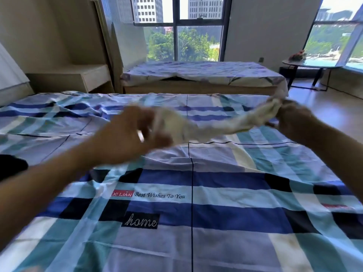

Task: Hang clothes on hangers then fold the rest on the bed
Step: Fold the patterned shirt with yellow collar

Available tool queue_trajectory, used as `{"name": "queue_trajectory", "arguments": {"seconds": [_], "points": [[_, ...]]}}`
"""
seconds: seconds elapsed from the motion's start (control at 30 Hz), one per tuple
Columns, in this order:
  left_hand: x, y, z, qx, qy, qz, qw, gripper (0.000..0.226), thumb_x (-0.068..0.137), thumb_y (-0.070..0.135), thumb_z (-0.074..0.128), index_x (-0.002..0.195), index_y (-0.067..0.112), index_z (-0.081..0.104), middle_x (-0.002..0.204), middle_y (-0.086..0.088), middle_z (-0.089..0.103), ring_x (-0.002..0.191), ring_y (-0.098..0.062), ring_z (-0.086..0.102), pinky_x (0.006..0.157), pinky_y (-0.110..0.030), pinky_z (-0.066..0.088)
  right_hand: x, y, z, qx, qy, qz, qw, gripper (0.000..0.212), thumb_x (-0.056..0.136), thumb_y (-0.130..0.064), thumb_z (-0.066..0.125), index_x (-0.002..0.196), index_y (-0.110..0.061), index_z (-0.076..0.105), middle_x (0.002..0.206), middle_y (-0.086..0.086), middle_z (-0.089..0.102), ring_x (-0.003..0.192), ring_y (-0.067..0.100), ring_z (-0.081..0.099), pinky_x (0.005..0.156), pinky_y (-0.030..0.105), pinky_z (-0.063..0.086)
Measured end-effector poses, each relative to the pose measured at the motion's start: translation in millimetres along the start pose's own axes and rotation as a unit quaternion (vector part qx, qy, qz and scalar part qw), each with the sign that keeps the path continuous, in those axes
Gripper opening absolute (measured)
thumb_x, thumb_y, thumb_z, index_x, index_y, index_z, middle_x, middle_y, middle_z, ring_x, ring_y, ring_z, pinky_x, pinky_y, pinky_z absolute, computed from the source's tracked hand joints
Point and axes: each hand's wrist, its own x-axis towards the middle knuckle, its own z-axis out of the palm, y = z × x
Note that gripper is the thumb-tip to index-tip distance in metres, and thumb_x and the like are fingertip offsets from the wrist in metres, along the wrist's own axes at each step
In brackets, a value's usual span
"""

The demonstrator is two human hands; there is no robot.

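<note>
At the near left edge, a dark shape [10, 166] lies on the bed [216, 193], cut off too much by the frame to identify. Behind it, against the far left wall, stands a low pale shelf [68, 77]. The bed is spread with a blue, teal and white checked sheet printed with the word "home".

The left hand [133, 134] reaches out above the middle of the bed. It is smeared by motion, but its fingers are curled round the left end of a pale garment [216, 127]. The garment is bunched into a loose rope that hangs in the air above the sheet, stretched between the two hands and sagging slightly near the left one. The right hand [294, 122] is near the bed's far right edge, its fingers closed tight on the gathered right end.

Beyond, a second bed [196, 72] sits under the window [196, 36]. At far right, a small round tabletop [294, 62] carries flowers [297, 54].
</note>
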Motion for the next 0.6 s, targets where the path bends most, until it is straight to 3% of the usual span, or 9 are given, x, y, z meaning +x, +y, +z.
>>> {"name": "queue_trajectory", "arguments": {"seconds": [0.03, 0.1, 0.17, 0.23, 0.33, 0.43, 0.5, 0.6], "points": [[-15.7, 2.4, 22.2, 0.017, -0.069, -0.02, 0.997, 0.012, 0.075, 0.044, 0.077, 0.071, 0.04, 0.066, 0.072, 0.026, 0.066, 0.07, 0.008, 0.063, 0.066, -0.007, 0.045, -8.9, 25.5, 3.7, -0.015, -0.041, 0.039, 0.998, 0.028, 0.094, 0.013, 0.044, 0.108, 0.001, 0.065, 0.067, -0.016, 0.069, 0.076, 0.009, 0.063, 0.087, 0.034, 0.059], [-39.4, -5.0, 70.5, 0.093, -0.222, 0.026, 0.97, 0.012, 0.08, 0.035, 0.074, 0.082, 0.028, 0.065, 0.078, 0.014, 0.066, 0.072, 0.001, 0.06, 0.069, -0.019, 0.05, -30.4, 75.1, 11.6, -0.091, -0.123, 0.118, 0.981, 0.035, 0.09, 0.017, 0.042, 0.085, -0.008, 0.067, 0.066, 0.002, 0.065, 0.072, 0.025, 0.055, 0.065, 0.027, 0.052], [-53.1, -8.6, 111.6, 0.135, -0.379, 0.023, 0.915, 0.016, 0.087, 0.034, 0.069, 0.099, 0.026, 0.063, 0.096, 0.008, 0.066, 0.088, -0.006, 0.058, 0.087, -0.031, 0.044, -49.0, 111.4, 18.0, -0.212, -0.194, 0.159, 0.944, 0.042, 0.09, 0.014, 0.047, 0.072, -0.017, 0.07, 0.064, 0.008, 0.059, 0.065, 0.023, 0.051, 0.052, 0.021, 0.042], [-56.8, -16.1, 138.2, 0.124, -0.429, -0.035, 0.894, 0.02, 0.091, 0.041, 0.065, 0.108, 0.03, 0.062, 0.107, 0.01, 0.064, 0.1, -0.005, 0.054, 0.091, -0.034, 0.03, -70.2, 130.8, 23.3, -0.272, -0.245, 0.202, 0.908, 0.04, 0.093, 0.008, 0.046, 0.073, -0.017, 0.07, 0.059, 0.006, 0.052, 0.054, 0.018, 0.046, 0.044, 0.019, 0.035], [-53.0, -49.0, 155.7, 0.093, -0.335, -0.084, 0.934, 0.024, 0.089, 0.048, 0.062, 0.107, 0.034, 0.059, 0.107, 0.013, 0.062, 0.1, -0.007, 0.056, 0.094, -0.035, 0.046, -80.1, 133.4, 19.7, -0.224, -0.224, 0.259, 0.912, 0.04, 0.092, 0.014, 0.034, 0.081, -0.007, 0.067, 0.063, 0.011, 0.05, 0.049, 0.018, 0.044, 0.045, 0.022, 0.036], [-45.7, -101.2, 155.8, 0.135, -0.178, -0.151, 0.963, 0.021, 0.088, 0.051, 0.065, 0.103, 0.042, 0.054, 0.116, 0.023, 0.05, 0.112, -0.005, 0.05, 0.102, -0.035, 0.043, -81.8, 122.1, 15.5, -0.151, -0.204, 0.294, 0.921, 0.043, 0.088, 0.012, 0.032, 0.097, -0.011, 0.067, 0.082, 0.017, 0.059, 0.064, 0.026, 0.058, 0.055, 0.029, 0.051], [-42.0, -134.7, 147.7, 0.204, -0.099, -0.261, 0.938, 0.036, 0.088, 0.049, 0.066, 0.119, 0.036, 0.052, 0.131, 0.015, 0.045, 0.124, -0.015, 0.046, 0.105, -0.036, 0.04, -87.4, 110.6, 12.1, -0.093, -0.226, 0.333, 0.911, 0.034, 0.09, 0.007, 0.038, 0.111, -0.007, 0.06, 0.091, 0.022, 0.062, 0.076, 0.034, 0.065, 0.066, 0.038, 0.059], [-46.8, -173.7, 130.0, 0.259, -0.125, -0.437, 0.852, 0.075, 0.088, 0.055, 0.063, 0.146, 0.018, 0.035, 0.146, -0.009, 0.038, 0.133, -0.031, 0.04, 0.104, -0.04, 0.04, -95.1, 99.3, 7.0, 0.003, -0.248, 0.372, 0.894, 0.016, 0.097, -0.015, 0.054, 0.107, -0.005, 0.061, 0.095, 0.023, 0.069, 0.09, 0.037, 0.068, 0.092, 0.052, 0.056]]}}
